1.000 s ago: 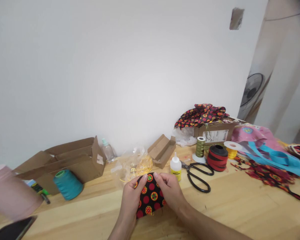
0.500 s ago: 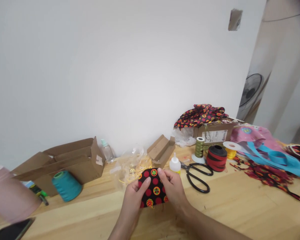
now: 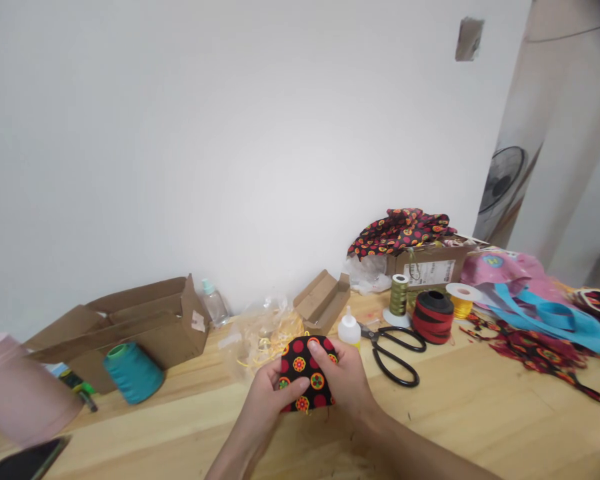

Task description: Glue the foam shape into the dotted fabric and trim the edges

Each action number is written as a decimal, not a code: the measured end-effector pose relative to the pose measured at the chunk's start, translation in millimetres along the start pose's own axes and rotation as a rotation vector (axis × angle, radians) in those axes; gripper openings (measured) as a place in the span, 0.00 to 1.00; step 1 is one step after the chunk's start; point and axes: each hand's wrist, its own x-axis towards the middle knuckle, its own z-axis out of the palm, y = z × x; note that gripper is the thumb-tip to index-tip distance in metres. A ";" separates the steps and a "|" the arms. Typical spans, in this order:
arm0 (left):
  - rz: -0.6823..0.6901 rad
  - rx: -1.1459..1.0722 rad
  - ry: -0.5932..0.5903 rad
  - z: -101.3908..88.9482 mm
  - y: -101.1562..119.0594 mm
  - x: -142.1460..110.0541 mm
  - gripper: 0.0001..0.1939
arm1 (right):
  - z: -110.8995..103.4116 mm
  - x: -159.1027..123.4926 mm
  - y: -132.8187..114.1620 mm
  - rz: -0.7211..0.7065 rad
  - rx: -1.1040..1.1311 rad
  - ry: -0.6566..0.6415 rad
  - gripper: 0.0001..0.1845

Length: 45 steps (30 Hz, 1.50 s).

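A patterned cloth [image 3: 305,370] is held just above the table [image 3: 480,427], near its front edge, between both hands. The left hand [image 3: 267,400] is closed on the cloth's left side, thumb laid across the front. The right hand [image 3: 345,380] is clamped on the right side, thumb pressed on the upper face.

Just behind the hands stand a glue bottle [image 3: 349,329] and a crumpled plastic bag [image 3: 260,330]; black scissors [image 3: 395,350] lie to the right. A teal spool [image 3: 133,372] is seen to the left, before an open carton [image 3: 130,327]. Farther right, a green spool [image 3: 399,297], a red roll [image 3: 433,316] and a yellow spool [image 3: 463,301] are lined up. At the back wall, more patterned fabric [image 3: 405,230] is piled on a box [image 3: 430,267].
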 end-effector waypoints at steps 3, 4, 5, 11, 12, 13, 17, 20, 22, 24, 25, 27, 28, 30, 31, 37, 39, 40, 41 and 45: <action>-0.001 -0.050 0.033 1.3 -1.3 0.9 0.14 | -0.6 2.1 0.0 0.046 0.044 -0.036 0.14; 0.000 -0.067 0.045 1.4 -1.9 1.6 0.12 | -0.4 2.3 0.3 0.060 0.062 -0.058 0.12; 0.003 -0.082 0.057 1.3 -2.4 2.2 0.11 | 0.0 2.2 0.8 0.073 0.082 -0.084 0.12; 0.041 -0.122 0.120 -2.7 -4.0 5.8 0.10 | 5.0 -0.2 3.7 0.112 0.174 -0.197 0.27; 0.048 -0.123 0.126 -3.1 -3.8 6.0 0.10 | 5.6 -0.5 4.0 0.114 0.174 -0.195 0.29; 0.054 -0.123 0.132 -3.3 -3.6 6.0 0.11 | 5.9 -0.6 4.3 0.115 0.175 -0.189 0.29; 0.077 -0.107 0.147 -3.2 -2.8 6.2 0.11 | 5.7 0.7 6.4 0.120 0.183 -0.166 0.17; 0.082 -0.090 0.168 -3.6 -2.8 6.9 0.11 | 4.6 3.1 9.1 0.139 0.161 -0.144 0.13; 0.092 -0.089 0.189 -4.4 -3.0 7.5 0.11 | 3.9 4.6 10.9 0.160 0.151 -0.137 0.20; 0.108 -0.091 0.209 -5.5 -3.3 8.2 0.13 | 3.9 5.5 11.9 0.177 0.151 -0.140 0.23; 0.114 -0.092 0.214 -6.1 -3.5 8.6 0.14 | 4.1 5.7 12.1 0.181 0.151 -0.143 0.23; 0.120 -0.094 0.218 -7.4 -3.8 9.2 0.16 | 5.0 5.5 11.9 0.183 0.151 -0.149 0.22; 0.121 -0.094 0.217 -7.9 -4.0 9.4 0.16 | 5.5 5.3 11.5 0.182 0.152 -0.152 0.21; 0.123 -0.093 0.217 -8.6 -4.0 9.4 0.16 | 6.2 4.6 10.4 0.184 0.158 -0.155 0.22; 0.125 -0.092 0.218 -8.7 -3.9 9.2 0.15 | 6.4 4.3 9.9 0.188 0.163 -0.156 0.22; 0.147 -0.064 0.244 -8.9 -3.6 9.2 0.12 | 6.6 2.3 10.5 0.254 0.207 -0.212 0.20; 0.149 -0.056 0.238 -9.2 -4.1 9.5 0.12 | 6.5 2.0 11.5 0.262 0.223 -0.222 0.19; 0.150 -0.054 0.233 -9.3 -4.3 9.5 0.12 | 6.3 2.0 11.8 0.264 0.231 -0.226 0.19; 0.151 -0.054 0.229 -9.3 -4.5 9.5 0.12 | 6.2 1.9 11.9 0.268 0.238 -0.233 0.18; 0.153 -0.054 0.246 -8.6 -4.5 8.8 0.12 | 5.9 1.0 11.3 0.279 0.271 -0.275 0.15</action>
